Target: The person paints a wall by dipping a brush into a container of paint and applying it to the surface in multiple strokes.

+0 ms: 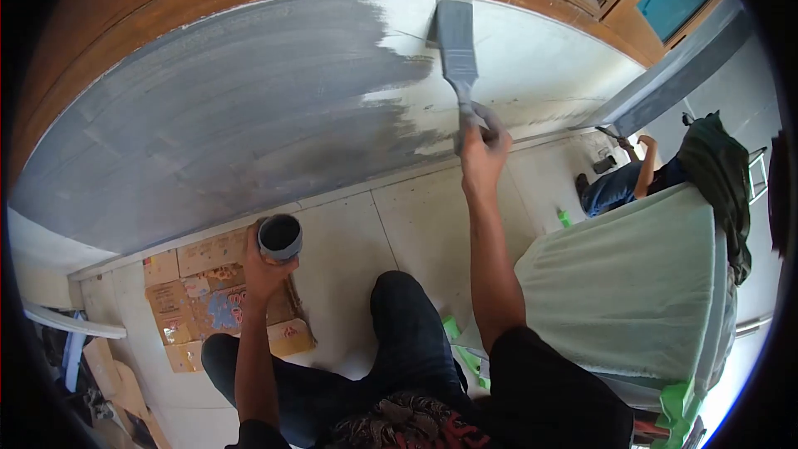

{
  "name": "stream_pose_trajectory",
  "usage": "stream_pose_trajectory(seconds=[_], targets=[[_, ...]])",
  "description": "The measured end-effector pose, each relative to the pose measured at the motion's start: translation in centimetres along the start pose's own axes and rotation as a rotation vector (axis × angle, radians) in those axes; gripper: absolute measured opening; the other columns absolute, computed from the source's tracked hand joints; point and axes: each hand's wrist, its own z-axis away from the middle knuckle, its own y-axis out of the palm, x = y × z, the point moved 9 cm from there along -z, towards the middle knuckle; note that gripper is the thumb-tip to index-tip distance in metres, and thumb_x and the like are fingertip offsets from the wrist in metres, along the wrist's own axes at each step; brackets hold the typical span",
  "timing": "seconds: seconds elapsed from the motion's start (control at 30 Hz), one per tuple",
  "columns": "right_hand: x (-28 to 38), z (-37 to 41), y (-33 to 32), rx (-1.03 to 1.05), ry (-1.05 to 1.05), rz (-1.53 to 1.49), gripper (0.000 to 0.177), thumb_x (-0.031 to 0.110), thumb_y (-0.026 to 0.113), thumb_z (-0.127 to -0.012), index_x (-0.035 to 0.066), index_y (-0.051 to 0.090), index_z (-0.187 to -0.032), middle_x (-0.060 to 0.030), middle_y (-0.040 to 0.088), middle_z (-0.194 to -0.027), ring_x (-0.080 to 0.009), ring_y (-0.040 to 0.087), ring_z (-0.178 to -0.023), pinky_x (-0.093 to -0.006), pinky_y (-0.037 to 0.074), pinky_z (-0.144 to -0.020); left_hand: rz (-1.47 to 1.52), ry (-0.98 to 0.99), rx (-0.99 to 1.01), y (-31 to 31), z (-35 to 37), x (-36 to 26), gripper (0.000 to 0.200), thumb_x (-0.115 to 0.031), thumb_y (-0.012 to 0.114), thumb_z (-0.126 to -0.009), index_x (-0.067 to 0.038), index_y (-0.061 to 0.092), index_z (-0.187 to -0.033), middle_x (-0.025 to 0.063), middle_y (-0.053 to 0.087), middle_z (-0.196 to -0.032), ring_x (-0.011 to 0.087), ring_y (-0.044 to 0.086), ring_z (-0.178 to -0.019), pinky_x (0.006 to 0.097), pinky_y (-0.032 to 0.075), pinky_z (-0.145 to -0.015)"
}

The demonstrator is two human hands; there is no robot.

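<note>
My right hand (484, 150) grips the handle of a wide paintbrush (456, 41), arm stretched forward. The grey bristles press on the wall (249, 116) at the edge between wet grey paint on the left and the bare white part (532, 58) on the right. My left hand (264, 270) holds a small round can (280, 236) with dark paint inside, raised above flattened cardboard (208, 299) on the floor. My knees in dark trousers (399, 324) are bent below.
A wooden frame (166, 0) runs above the wall. At right stands furniture under a pale green cloth (632, 283). Another person (628, 179) in jeans sits by the wall further right. White tiled floor (416, 216) lies ahead; green tape scraps lie near my leg.
</note>
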Motion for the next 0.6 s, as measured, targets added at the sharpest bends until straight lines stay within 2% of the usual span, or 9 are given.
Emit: stream_pose_trajectory(seconds=[0.03, 0.13, 0.17, 0.27, 0.33, 0.4, 0.47, 0.53, 0.6], targets=[[-2.0, -0.2, 0.0, -0.018, 0.054, -0.003, 0.027, 0.019, 0.069, -0.092, -0.004, 0.068, -0.105, 0.0028, 0.051, -0.056, -0.0039, 0.043, -0.049, -0.024, 0.028, -0.045, -0.017, 0.001, 0.0, 0.2, -0.1, -0.5, 0.079, -0.01, 0.085, -0.058, -0.002, 0.05, -0.128, 0.0175, 0.064, -0.114, 0.031, 0.063, -0.109, 0.0395, 0.049, -0.095], [-9.8, 1.0, -1.0, -0.025, 0.051, 0.1, 0.025, 0.017, 0.066, -0.092, -0.003, 0.068, -0.108, 0.0023, 0.052, -0.058, -0.005, 0.041, -0.048, -0.0255, 0.03, -0.044, 0.061, 0.031, -0.08, -0.4, -0.4, -2.3, 0.079, -0.011, 0.085, -0.058, -0.001, 0.05, -0.128, 0.018, 0.064, -0.114, 0.0322, 0.063, -0.109, 0.04, 0.049, -0.095], [-12.5, 2.1, -1.5, -0.003, 0.162, 0.055, 0.025, 0.014, 0.068, -0.089, -0.005, 0.069, -0.105, -0.0022, 0.059, -0.062, -0.0068, 0.05, -0.053, -0.0254, 0.037, -0.048, 0.004, 0.082, -0.064, -0.4, -0.4, -3.3, 0.08, -0.011, 0.085, -0.058, 0.0, 0.049, -0.129, 0.0184, 0.063, -0.115, 0.0325, 0.063, -0.109, 0.0403, 0.049, -0.095], [-16.5, 6.0, -3.3, -0.04, 0.299, 0.041, 0.025, 0.013, 0.068, -0.088, -0.005, 0.069, -0.105, -0.0026, 0.059, -0.062, -0.007, 0.051, -0.053, -0.0249, 0.038, -0.049, -0.022, 0.119, -0.027, 0.0, 0.2, -4.7, 0.082, -0.011, 0.085, -0.058, 0.001, 0.048, -0.13, 0.019, 0.063, -0.117, 0.033, 0.063, -0.109, 0.0406, 0.049, -0.095], [-15.3, 6.9, -4.3, -0.044, 0.237, 0.058, 0.024, 0.014, 0.067, -0.089, -0.004, 0.069, -0.104, -0.0004, 0.056, -0.06, -0.0062, 0.047, -0.05, -0.0249, 0.034, -0.046, 0.005, 0.123, -0.02, -0.1, 0.7, -5.0, 0.083, -0.011, 0.085, -0.058, 0.002, 0.047, -0.131, 0.0192, 0.062, -0.118, 0.0331, 0.063, -0.109, 0.0406, 0.049, -0.095], [-13.5, 6.5, -4.2, -0.037, 0.171, 0.078, 0.023, 0.015, 0.067, -0.09, -0.004, 0.068, -0.103, 0.0018, 0.053, -0.058, -0.0054, 0.044, -0.048, -0.025, 0.03, -0.044, -0.102, 0.159, -0.042, -0.4, 1.6, -5.1, 0.084, -0.011, 0.085, -0.058, 0.004, 0.046, -0.132, 0.0193, 0.062, -0.119, 0.0327, 0.062, -0.11, 0.0399, 0.048, -0.096], [-9.2, 3.8, -3.5, -0.07, -0.089, 0.066, 0.023, 0.012, 0.068, -0.086, -0.005, 0.07, -0.102, -0.0027, 0.059, -0.062, -0.008, 0.053, -0.055, -0.0258, 0.04, -0.051, -0.113, 0.15, -0.061, -0.7, 2.2, -5.4, 0.085, -0.011, 0.085, -0.059, 0.004, 0.046, -0.132, 0.019, 0.063, -0.118, 0.0323, 0.062, -0.11, 0.0395, 0.048, -0.096], [-6.4, 2.3, -2.3, -0.052, -0.012, 0.076, 0.024, 0.014, 0.068, -0.086, -0.004, 0.07, -0.102, -0.0041, 0.061, -0.063, -0.01, 0.055, -0.057, -0.0274, 0.043, -0.054, -0.123, 0.151, -0.079, -1.1, 2.4, -5.9, 0.085, -0.011, 0.085, -0.059, 0.005, 0.046, -0.132, 0.0188, 0.063, -0.117, 0.032, 0.063, -0.11, 0.039, 0.048, -0.097], [-6.9, 1.6, -1.8, -0.033, 0.056, 0.083, 0.025, 0.016, 0.069, -0.085, -0.003, 0.071, -0.101, -0.0055, 0.062, -0.064, -0.0121, 0.057, -0.059, -0.0291, 0.045, -0.057, -0.047, 0.131, -0.078, -1.7, 2.3, -6.1, 0.084, -0.011, 0.085, -0.059, 0.005, 0.046, -0.132, 0.0187, 0.064, -0.116, 0.0308, 0.063, -0.109, 0.0386, 0.048, -0.097]])
